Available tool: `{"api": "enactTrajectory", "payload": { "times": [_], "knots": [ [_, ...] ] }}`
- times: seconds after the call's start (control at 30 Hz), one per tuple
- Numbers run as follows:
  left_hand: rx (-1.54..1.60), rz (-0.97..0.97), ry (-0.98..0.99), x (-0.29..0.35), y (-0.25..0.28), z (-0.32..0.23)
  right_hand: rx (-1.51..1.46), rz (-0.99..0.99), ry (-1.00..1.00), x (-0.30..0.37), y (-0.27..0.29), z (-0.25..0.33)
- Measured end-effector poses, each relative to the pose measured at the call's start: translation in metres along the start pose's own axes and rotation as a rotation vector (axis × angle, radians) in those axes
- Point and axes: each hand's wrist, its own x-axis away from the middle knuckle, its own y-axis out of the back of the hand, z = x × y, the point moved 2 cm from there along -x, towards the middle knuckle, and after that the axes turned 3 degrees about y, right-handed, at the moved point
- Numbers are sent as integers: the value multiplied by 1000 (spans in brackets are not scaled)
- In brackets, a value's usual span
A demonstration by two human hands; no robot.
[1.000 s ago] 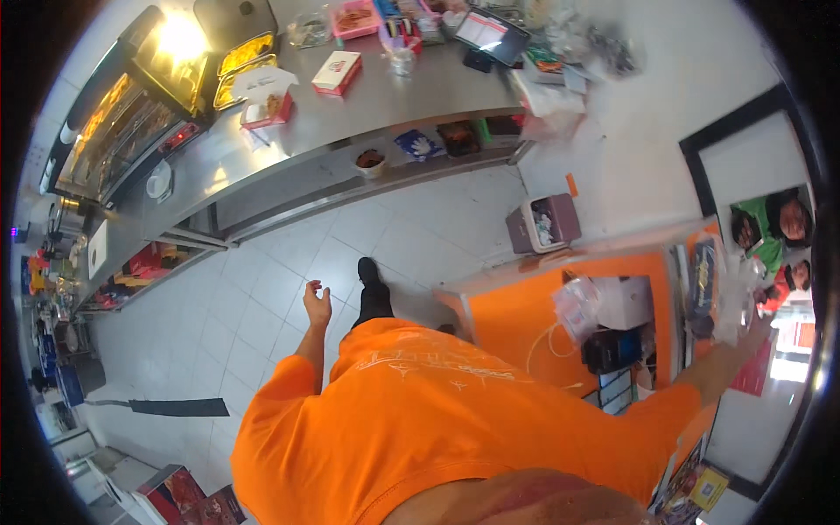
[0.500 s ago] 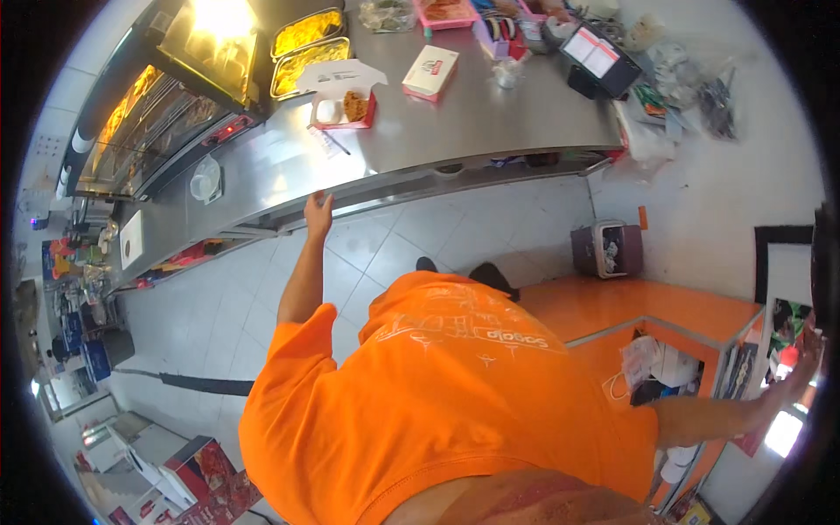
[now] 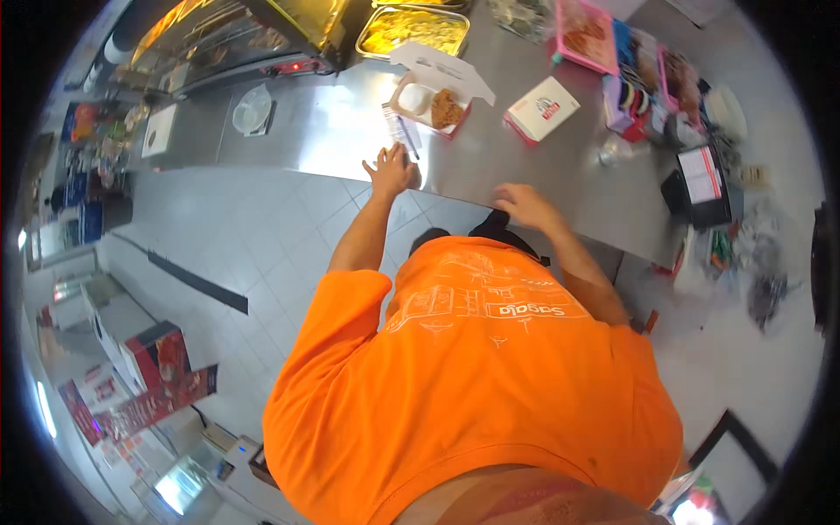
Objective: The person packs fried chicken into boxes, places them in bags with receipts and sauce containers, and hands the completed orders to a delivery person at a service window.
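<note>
My left hand (image 3: 391, 171) reaches to the front edge of a steel counter (image 3: 332, 136), palm down and fingers spread, holding nothing visible. Just beyond its fingertips lies a small white slip or packet (image 3: 401, 129) with a thin dark strip. Behind that stands an open takeaway box (image 3: 451, 74), its lid folded back, with a white mound of what looks like rice (image 3: 416, 99) and a piece of fried chicken (image 3: 446, 108) inside. My right hand (image 3: 523, 206) is at the counter's edge, fingers loosely extended, with nothing visible in it. A closed white-and-red takeaway box (image 3: 542, 109) sits beyond it.
A metal tray of yellow food (image 3: 413, 31) stands behind the open box, beside a lit warming cabinet (image 3: 236, 39). At left is a clear round container (image 3: 252, 109). Pink baskets (image 3: 584, 39), a tape dispenser (image 3: 628, 96) and a tablet on a stand (image 3: 703, 179) occupy the right.
My body has turned and come closer to the counter. My right hand has swung in from the far right to the counter edge. My left hand has moved up toward the white slip, fingers spreading.
</note>
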Motion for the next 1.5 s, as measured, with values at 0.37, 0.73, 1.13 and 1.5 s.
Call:
{"api": "enactTrajectory", "payload": {
  "times": [0.37, 0.73, 1.13, 1.5],
  "knots": [
    [186, 21, -45, 12, 29, 11, 265, -40, -35, -264, -88, 90],
    [158, -198, -169, -67, 50, 91, -1092, -133, -305, -233, -70, 97],
    [170, -160, -264, -84, 53, 105, -494, -663, -30, -287, -132, 112],
    [187, -106, -240, -83, 47, 103, -373, -518, 28, -287, -133, 97]
  ]
}}
